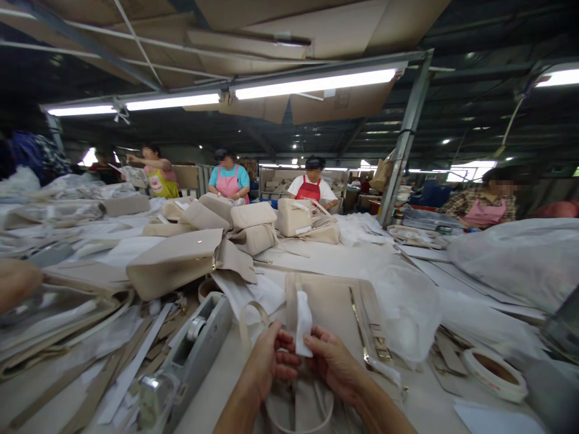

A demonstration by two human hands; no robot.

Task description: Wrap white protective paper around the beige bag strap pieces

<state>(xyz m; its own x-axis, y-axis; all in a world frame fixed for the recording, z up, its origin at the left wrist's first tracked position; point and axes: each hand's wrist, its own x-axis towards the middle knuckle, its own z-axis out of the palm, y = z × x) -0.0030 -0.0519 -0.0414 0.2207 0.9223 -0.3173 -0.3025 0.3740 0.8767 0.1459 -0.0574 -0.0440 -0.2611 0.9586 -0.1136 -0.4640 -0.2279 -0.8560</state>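
A beige bag lies flat on the worktable before me, with a gold zipper along its right part. A strip of white wrapping foam runs along its strap. My right hand pinches the lower end of the foam between thumb and fingers. Just left of it, my left hand is open, palm turned inward, fingers slightly curved and apart. Beneath both hands hangs a looped beige strap, partly hidden by my wrists.
A grey tape dispenser stands at left beside beige strips. Beige bags pile up behind. A tape roll lies at right, near plastic sheeting. Someone's hand shows at the left edge. Several co-workers sit beyond.
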